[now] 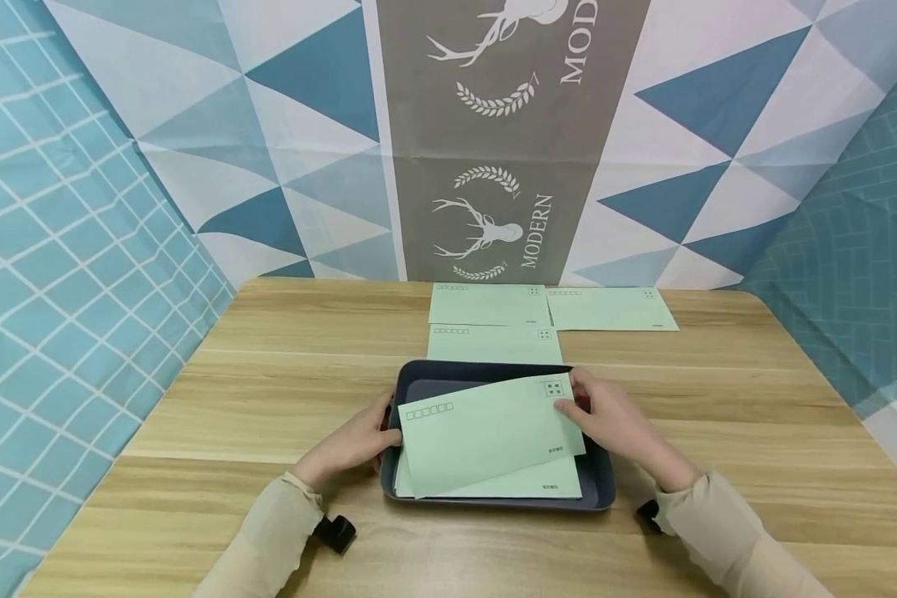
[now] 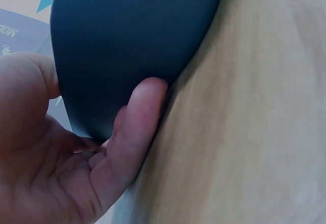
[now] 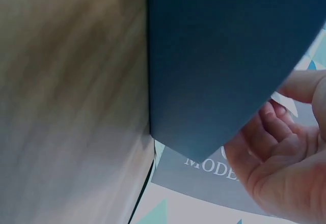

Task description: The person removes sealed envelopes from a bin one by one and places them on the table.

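Nearest the viewer: two beige sleeves come in from the bottom edge, each with a small black wrist unit beside it on the wooden counter (image 1: 269,399).

Left hand (image 1: 355,444) sits at the left rim of the dark tray (image 1: 601,486). The left wrist view shows one finger (image 2: 135,132) pressed along the tray's underside edge and the thumb on the other side; the grip is closed on the left end of the top envelope and the tray rim together, as far as the head view shows.

Right hand (image 1: 616,423) pinches the upper right corner of the top envelope (image 1: 489,432), thumb on its face near the printed stamp box, fingers behind. Grip closed on the envelope.

Top envelope: pale green, tilted, right end higher, held over the tray. A second green envelope (image 1: 526,488) lies flat in the tray beneath it, its lower edge showing.

Further back: one green envelope (image 1: 493,343) lies just behind the tray, touching its far rim. Behind that, two more, (image 1: 488,304) and (image 1: 611,309), lie side by side near the far counter edge.

Farthest: patterned backdrop (image 1: 493,166) with deer print and triangles.
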Available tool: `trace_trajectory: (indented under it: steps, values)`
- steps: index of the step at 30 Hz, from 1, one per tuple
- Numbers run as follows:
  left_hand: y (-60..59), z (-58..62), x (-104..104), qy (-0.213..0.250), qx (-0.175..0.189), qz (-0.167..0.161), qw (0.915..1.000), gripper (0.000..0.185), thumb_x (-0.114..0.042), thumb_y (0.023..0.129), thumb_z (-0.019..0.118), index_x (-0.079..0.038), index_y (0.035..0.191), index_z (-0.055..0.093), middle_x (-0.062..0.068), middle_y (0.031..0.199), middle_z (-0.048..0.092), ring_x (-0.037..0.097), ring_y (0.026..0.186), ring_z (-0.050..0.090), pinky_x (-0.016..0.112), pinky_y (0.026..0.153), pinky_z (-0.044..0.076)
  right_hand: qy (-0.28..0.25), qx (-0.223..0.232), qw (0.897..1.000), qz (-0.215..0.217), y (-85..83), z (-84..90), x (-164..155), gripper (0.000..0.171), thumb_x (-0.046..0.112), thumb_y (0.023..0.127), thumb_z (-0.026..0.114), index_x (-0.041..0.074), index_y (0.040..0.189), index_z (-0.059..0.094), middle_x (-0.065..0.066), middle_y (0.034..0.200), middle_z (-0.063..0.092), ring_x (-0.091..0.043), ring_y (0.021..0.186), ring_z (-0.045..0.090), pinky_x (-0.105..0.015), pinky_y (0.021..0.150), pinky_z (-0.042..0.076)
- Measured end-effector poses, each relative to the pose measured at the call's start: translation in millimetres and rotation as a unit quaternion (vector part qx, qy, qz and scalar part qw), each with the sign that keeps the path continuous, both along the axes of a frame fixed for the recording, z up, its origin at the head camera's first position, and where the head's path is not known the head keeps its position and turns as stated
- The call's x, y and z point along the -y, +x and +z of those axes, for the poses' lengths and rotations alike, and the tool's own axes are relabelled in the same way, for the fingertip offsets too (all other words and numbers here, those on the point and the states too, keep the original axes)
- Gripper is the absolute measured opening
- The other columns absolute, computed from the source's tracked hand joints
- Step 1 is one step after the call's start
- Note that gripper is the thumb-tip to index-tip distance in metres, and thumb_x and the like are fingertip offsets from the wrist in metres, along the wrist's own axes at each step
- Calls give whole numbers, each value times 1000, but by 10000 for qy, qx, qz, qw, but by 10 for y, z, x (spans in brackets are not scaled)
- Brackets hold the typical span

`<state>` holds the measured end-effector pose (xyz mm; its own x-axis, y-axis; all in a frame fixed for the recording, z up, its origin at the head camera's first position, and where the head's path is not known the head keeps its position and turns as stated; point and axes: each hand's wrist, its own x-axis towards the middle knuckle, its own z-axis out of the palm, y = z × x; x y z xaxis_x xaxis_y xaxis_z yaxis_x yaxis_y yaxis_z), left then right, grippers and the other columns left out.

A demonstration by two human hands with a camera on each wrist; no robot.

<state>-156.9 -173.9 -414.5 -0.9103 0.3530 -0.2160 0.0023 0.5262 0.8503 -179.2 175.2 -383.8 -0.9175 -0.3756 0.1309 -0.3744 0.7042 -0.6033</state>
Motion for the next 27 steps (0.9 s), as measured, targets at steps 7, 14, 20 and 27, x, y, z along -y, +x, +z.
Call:
trace_trajectory:
  steps: [7, 14, 20, 27]
  values:
    - [2, -4, -5, -18, 35, 19, 10000, 71, -9, 80, 51, -1, 142, 16, 17, 89, 57, 19, 49, 54, 34, 43, 49, -751, -80, 9971, -49, 30, -13, 8, 12, 8, 89, 54, 4, 99, 49, -5, 83, 62, -8, 60, 48, -20, 52, 40]
    - [7, -5, -13, -50, 67, 83, 9999, 74, -8, 79, 50, 0, 143, 13, 17, 89, 57, 19, 48, 54, 34, 43, 49, -1260, 227, 9915, -228, 91, 54, 35, 17, 0, 89, 47, -2, 107, 45, -13, 91, 62, -10, 64, 53, -21, 54, 44]
    - [6, 3, -4, -57, 15, 38, 10000, 74, -8, 79, 51, 0, 143, 13, 18, 90, 56, 18, 49, 54, 34, 43, 49, -1410, 508, 9879, -394, 108, 91, 58, 27, -7, 84, 44, -6, 111, 43, -17, 95, 60, -11, 62, 49, -20, 52, 41]
    - [11, 11, -9, -71, 32, 59, 10000, 74, -9, 79, 50, 0, 143, 14, 18, 91, 55, 18, 49, 54, 33, 43, 49, -2020, 894, 9745, -402, 33, 6, -27, 27, 0, 89, 46, -7, 114, 38, -22, 104, 57, -13, 75, 55, -22, 60, 47]
